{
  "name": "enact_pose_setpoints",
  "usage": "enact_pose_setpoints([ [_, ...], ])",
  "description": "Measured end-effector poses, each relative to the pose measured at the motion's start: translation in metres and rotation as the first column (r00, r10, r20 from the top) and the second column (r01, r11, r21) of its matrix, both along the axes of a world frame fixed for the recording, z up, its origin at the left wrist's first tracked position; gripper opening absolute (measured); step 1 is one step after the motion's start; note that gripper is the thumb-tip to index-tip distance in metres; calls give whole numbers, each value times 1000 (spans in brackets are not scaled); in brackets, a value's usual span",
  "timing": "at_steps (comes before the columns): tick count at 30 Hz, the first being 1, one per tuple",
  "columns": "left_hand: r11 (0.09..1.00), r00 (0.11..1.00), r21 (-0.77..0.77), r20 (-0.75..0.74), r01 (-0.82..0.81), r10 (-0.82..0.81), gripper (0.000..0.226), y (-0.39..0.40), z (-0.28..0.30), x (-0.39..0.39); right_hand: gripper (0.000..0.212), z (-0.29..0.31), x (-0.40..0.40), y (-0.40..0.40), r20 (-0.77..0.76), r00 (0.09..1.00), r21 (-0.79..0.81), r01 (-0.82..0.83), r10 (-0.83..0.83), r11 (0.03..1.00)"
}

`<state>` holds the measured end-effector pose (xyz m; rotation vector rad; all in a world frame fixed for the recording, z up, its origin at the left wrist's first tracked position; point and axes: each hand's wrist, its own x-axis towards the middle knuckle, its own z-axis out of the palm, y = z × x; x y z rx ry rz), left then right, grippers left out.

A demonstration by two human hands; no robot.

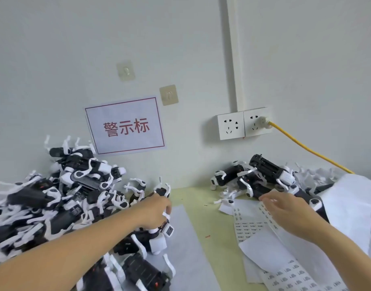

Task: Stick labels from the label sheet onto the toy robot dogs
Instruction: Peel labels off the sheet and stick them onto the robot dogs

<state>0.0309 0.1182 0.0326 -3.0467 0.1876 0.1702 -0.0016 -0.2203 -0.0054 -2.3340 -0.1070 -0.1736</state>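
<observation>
Big heap of toy dogs (pixel 54 196) on the left, smaller bunch (pixel 264 177) far right, probably labelled already. Label sheets (pixel 251 225) near right on the table (pixel 209 217). Left hand (pixel 157 208) curled round one dog (pixel 151 238); right hand (pixel 285 208) picking at a sheet, fingers bent. Loads left, looks like.

Your two forearms enter from the bottom edge of the head view, both bare to the frame edge: no sleeve, cuff or glove on either. Your left hand (pixel 157 208) carries no ring, and no watch or band shows at its wrist. Your right hand (pixel 285 211) is likewise ungloved, its wrist unadorned. Fingernails, where visible, are short; finer detail is blurred.
</observation>
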Motion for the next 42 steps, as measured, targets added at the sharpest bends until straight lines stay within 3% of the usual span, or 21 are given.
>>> enact_pose_setpoints([
  [5,966,973,-247,195,-71,121,14,-13,-2,16,22,-1,1,1,15,1000,28,-2,2,1000],
  [8,846,915,-517,269,-126,301,20,-23,9,21,22,-1,0,2,17,1000,32,1,-2,999],
  [12,494,827,-862,191,-116,528,27,-45,13,19,25,-1,-1,2,23,1000,7,-4,3,1000],
  [15,96,774,-995,31,-39,633,23,-64,5,16,26,-2,-1,2,27,1000,1,2,-2,1000],
  [17,-144,746,-989,-81,20,661,21,-79,-4,11,24,-3,0,2,35,999,-2,-2,2,1000],
  [19,-329,729,-943,-188,54,658,26,-93,-16,8,20,-3,1,2,48,999,6,-11,11,1000],
  [21,-464,721,-881,-263,91,641,25,-106,-29,0,22,-4,2,2,60,998,24,-25,23,999],
  [23,-543,714,-829,-300,133,632,23,-120,-39,-11,24,-3,2,4,83,996,37,-49,45,998],
  [25,-565,723,-810,-293,160,625,24,-131,-48,-22,29,-3,1,9,124,989,40,-89,83,995],
  [28,-509,759,-849,-237,142,607,11,-137,-52,-28,48,-8,1,21,121,980,-40,-155,158,987],
  [32,-419,818,-906,-195,60,541,12,-130,-48,-37,78,-22,1,42,103,957,-155,-254,271,955],
  [37,-298,827,-954,-201,-42,525,14,-131,-36,-51,55,-27,1,54,229,925,-164,-271,304,948],
  [39,-184,840,-981,-148,-59,521,21,-131,-33,-52,54,-27,0,56,244,924,-149,-264,294,953],
  [42,96,903,-994,-11,-58,429,50,-128,-29,-53,58,-29,0,58,244,929,-137,-252,279,958],
])
